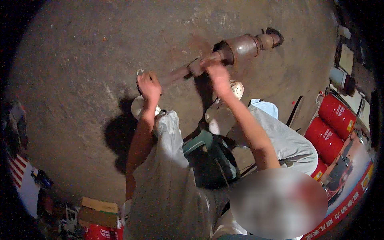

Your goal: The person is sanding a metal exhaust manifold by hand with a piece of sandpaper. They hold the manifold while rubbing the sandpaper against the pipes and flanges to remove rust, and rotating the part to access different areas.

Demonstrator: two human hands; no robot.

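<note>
A rusty exhaust pipe with a fat metal canister lies slantwise on the floor in front of me, its canister end at the far right. At the pipe's left end, my left hand is closed with its fingers wrapped round it; a small bright metal rim shows just beyond the fingers. My right hand is at the pipe's middle, close to a joint left of the canister. Motion smears the right hand's fingers, so their grip is unclear. The pipe between both hands is blurred too.
A white holed shoe stands below the canister, and another shoe is below my left hand. Between my legs is a dark green low stool. Red drums appear at right; a cardboard box sits at lower left.
</note>
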